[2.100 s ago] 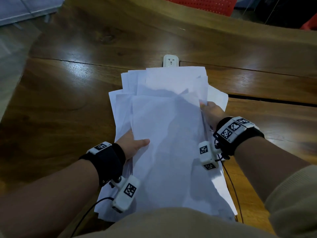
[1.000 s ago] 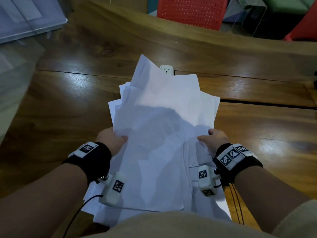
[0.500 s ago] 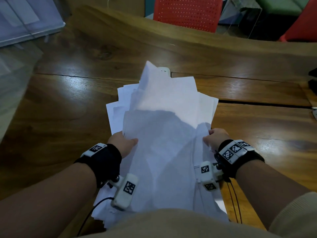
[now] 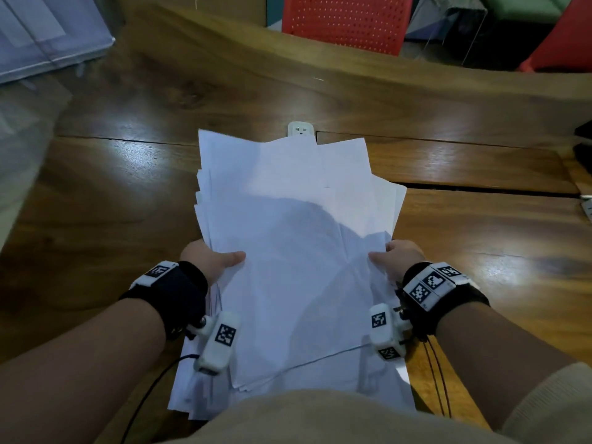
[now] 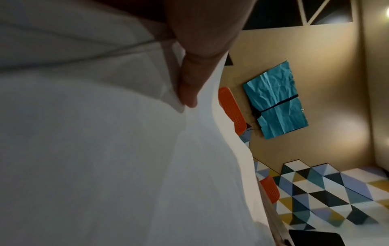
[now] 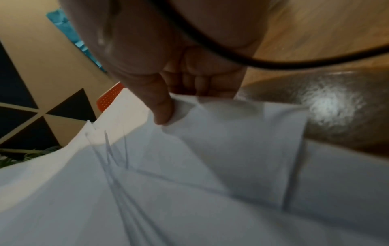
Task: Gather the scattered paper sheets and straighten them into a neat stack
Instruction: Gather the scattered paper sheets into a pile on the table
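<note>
A loose pile of several white paper sheets lies lengthways on the wooden table, its edges fanned and uneven. My left hand grips the pile's left edge, thumb on top and fingers hidden beneath. My right hand grips the right edge the same way. In the left wrist view the thumb presses on the paper sheets. The right wrist view shows the thumb pinching staggered paper sheets, with curled fingers behind.
A white power socket sits in the table just beyond the pile's far edge. Red chairs stand behind the table. A clear plastic cover lies at the far left. The table's right edge carries dark objects.
The sheets that were lifted and tilted up at the far end have come down flatter on the table. Both hands slid back from the pile's middle to its sides and now hold there.
</note>
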`<state>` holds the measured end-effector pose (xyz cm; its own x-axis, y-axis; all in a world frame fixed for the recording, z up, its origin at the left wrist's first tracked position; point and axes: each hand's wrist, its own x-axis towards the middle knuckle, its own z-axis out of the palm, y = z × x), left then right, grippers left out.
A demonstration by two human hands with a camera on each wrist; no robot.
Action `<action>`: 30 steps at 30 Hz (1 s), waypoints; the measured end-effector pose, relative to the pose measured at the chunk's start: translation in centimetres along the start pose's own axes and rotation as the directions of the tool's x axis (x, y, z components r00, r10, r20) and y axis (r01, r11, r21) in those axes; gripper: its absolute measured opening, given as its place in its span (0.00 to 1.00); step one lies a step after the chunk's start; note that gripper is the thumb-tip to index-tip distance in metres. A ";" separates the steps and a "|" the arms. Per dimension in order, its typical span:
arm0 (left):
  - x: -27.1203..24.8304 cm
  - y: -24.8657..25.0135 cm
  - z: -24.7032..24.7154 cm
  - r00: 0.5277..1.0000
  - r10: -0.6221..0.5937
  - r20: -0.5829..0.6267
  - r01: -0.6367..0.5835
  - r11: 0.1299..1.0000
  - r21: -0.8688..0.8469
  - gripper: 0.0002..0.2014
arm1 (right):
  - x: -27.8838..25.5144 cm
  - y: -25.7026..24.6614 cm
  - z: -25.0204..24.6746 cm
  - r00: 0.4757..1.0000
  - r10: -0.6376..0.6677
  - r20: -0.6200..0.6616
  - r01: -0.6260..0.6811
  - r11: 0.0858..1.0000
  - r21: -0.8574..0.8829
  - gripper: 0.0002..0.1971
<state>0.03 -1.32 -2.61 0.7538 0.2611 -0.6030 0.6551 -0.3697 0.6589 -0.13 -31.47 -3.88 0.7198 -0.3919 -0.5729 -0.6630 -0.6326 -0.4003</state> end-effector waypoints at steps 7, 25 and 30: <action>0.1 0.5 -0.6 0.995 0.052 -0.090 -0.044 0.996 0.081 0.19 | -0.4 1.7 -0.3 0.999 -0.043 0.011 0.043 0.999 0.026 0.07; -0.9 -0.7 -0.1 0.990 0.114 -0.077 -0.109 0.991 0.072 0.18 | -0.3 1.9 0.3 0.994 -0.019 -0.106 0.032 0.992 0.124 0.12; -0.6 0.0 0.3 0.996 0.089 -0.014 -0.089 0.995 -0.034 0.18 | 0.0 0.6 -1.0 0.986 -0.018 -0.165 0.046 0.985 0.169 0.12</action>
<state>-0.43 -1.77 -2.36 0.8095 0.2395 -0.5360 0.5867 -0.3607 0.7250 -0.33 -32.50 -3.41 0.7558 -0.4854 -0.4395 -0.6541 -0.5284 -0.5413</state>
